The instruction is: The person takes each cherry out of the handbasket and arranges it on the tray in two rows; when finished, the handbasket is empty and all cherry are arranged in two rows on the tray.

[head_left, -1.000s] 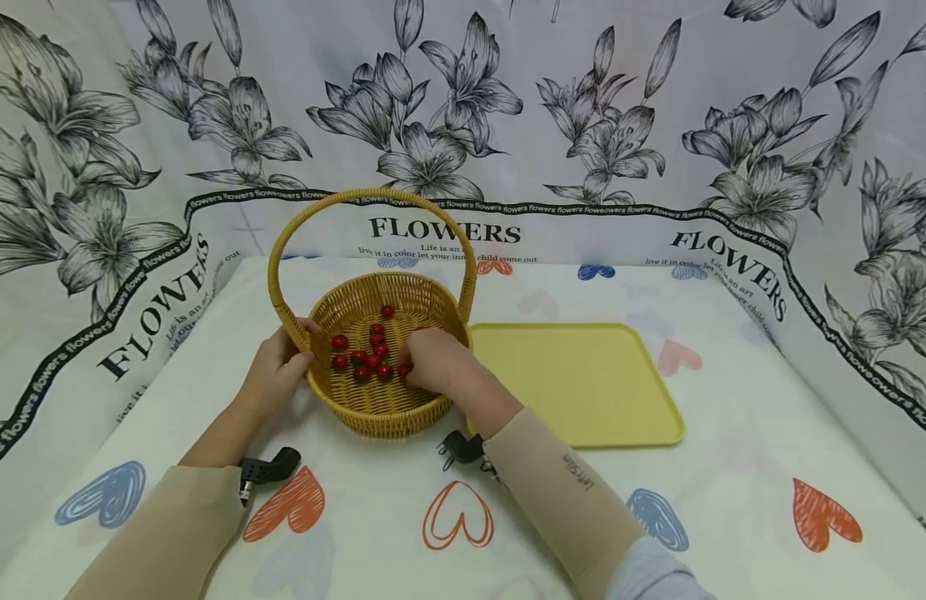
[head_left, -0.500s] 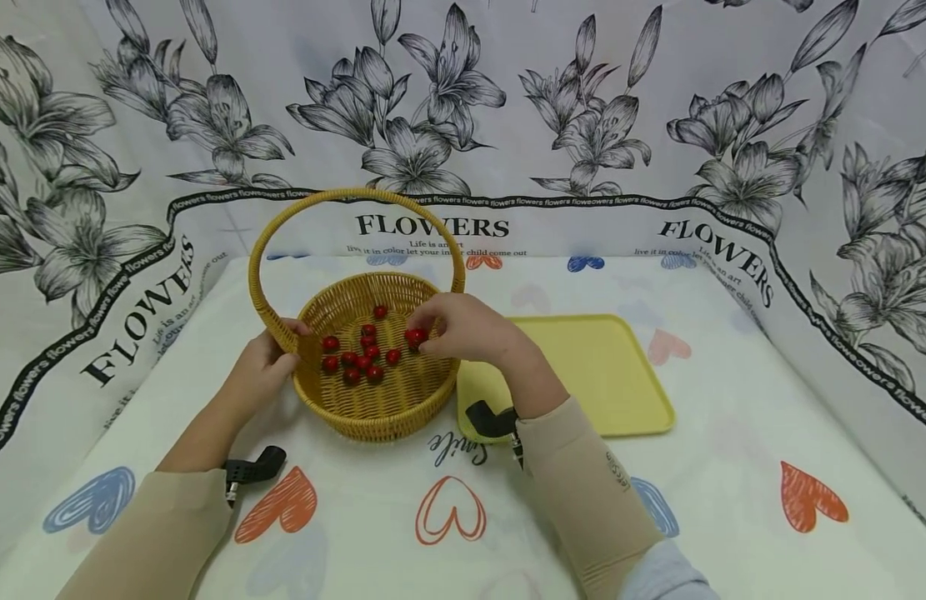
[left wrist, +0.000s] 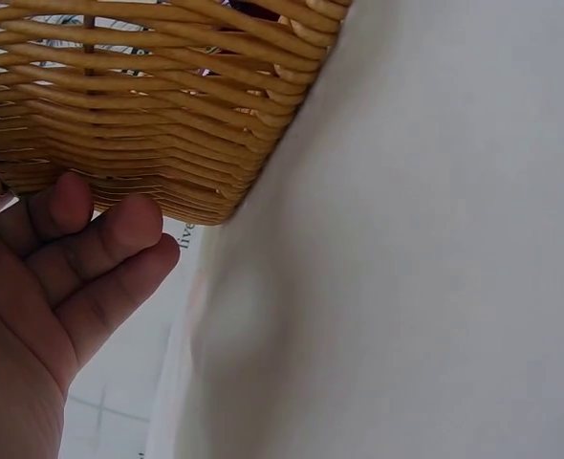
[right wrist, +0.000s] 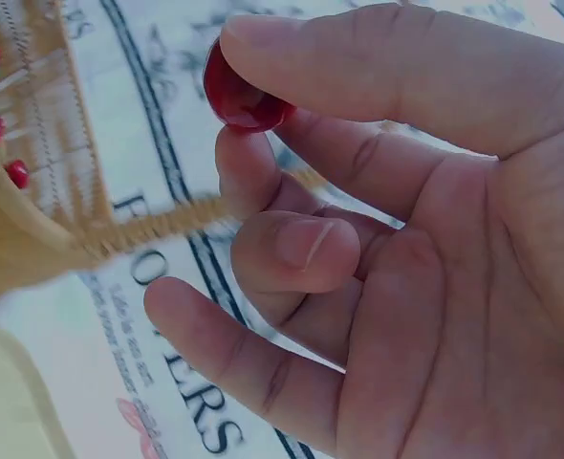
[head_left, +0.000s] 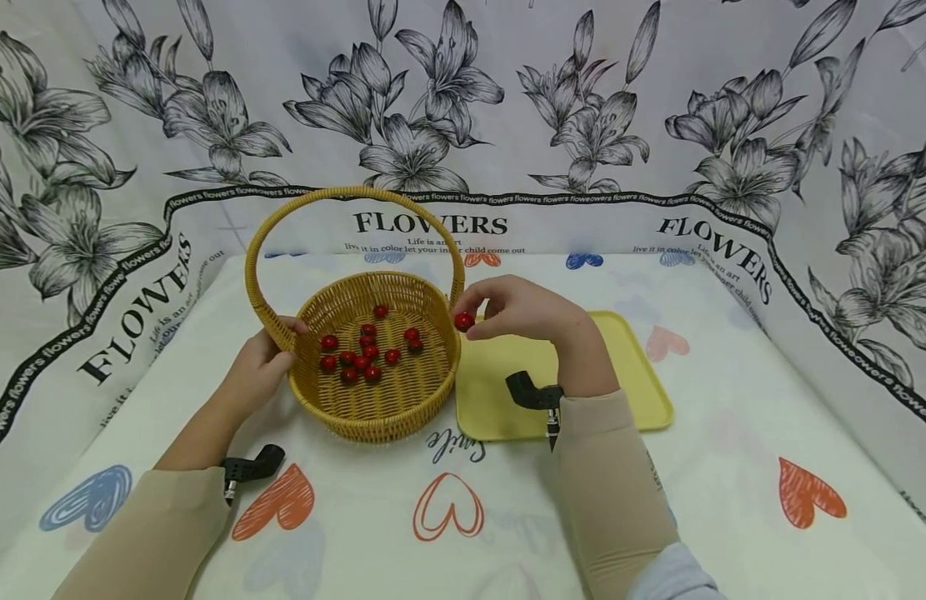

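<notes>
My left hand (head_left: 262,371) holds the wicker basket (head_left: 383,427) at its left side, by the foot of the tall handle. In the left wrist view, fingers (left wrist: 134,225) of that hand lie against the basket's woven outer wall (left wrist: 148,124). Just past the basket's right rim, my right hand (head_left: 526,310) pinches a glossy red cherry (head_left: 464,321) between thumb and fingertips. The right wrist view shows this cherry (right wrist: 239,91) up close, the other fingers loosely bent below it. Several more cherries (head_left: 370,352) lie on the basket floor, mostly left of its middle.
A yellow tray (head_left: 493,400) lies flat to the right of the basket, partly under the right hand and forearm. The basket handle (head_left: 350,192) arches high over the bowl. A white cloth (head_left: 357,517) with printed hearts covers the table, and a flower-printed curtain (head_left: 432,108) hangs behind.
My right hand has lifted a cherry out of the basket and moved right, over the rim towards the tray. The left hand keeps its hold on the basket.
</notes>
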`<state>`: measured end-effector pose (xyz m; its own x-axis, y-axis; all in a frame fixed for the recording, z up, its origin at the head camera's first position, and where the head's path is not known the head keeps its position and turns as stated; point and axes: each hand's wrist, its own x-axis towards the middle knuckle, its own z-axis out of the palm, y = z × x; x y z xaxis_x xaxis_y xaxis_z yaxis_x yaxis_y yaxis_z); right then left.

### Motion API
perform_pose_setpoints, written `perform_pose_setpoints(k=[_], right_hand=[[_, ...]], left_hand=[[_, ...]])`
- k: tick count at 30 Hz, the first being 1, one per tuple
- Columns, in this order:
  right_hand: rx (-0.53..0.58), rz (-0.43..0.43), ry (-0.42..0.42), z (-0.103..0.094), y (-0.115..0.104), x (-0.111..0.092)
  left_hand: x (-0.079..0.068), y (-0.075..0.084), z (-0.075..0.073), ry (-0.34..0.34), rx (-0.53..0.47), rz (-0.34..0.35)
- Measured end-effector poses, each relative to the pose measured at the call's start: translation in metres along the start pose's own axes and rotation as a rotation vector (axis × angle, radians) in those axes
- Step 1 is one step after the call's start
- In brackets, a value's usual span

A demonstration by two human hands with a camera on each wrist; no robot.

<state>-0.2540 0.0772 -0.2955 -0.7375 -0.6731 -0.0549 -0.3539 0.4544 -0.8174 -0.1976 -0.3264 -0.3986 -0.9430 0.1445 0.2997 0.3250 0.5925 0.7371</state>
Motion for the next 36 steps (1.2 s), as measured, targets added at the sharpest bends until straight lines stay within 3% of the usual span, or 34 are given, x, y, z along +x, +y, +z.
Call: perform_pose_setpoints(k=[5, 12, 19, 28, 36], right_hand=[[0.031, 0.037, 0.07, -0.015, 0.017, -0.007], [0.08, 0.051, 0.176, -0.021, 0.047, 0.001], [-0.017, 0.113, 0.256, -0.004, 0.068, 0.027], [-0.198, 0.17, 0.233, 0.025, 0.078, 0.057], [-0.359, 0.209, 0.251, 0.045, 0.084, 0.068]], left_hand=[[-0.001, 0.001, 0.002, 0.012, -0.016, -0.002], [0.0, -0.001, 0.006, 0.044, -0.022, 0.021], [-0.001, -0.005, 0.007, 0.052, -0.029, 0.025], [-0.002, -0.006, 0.009, 0.091, -0.034, 0.042], [-0.001, -0.003, 0.011, 0.099, -0.06, 0.038]])
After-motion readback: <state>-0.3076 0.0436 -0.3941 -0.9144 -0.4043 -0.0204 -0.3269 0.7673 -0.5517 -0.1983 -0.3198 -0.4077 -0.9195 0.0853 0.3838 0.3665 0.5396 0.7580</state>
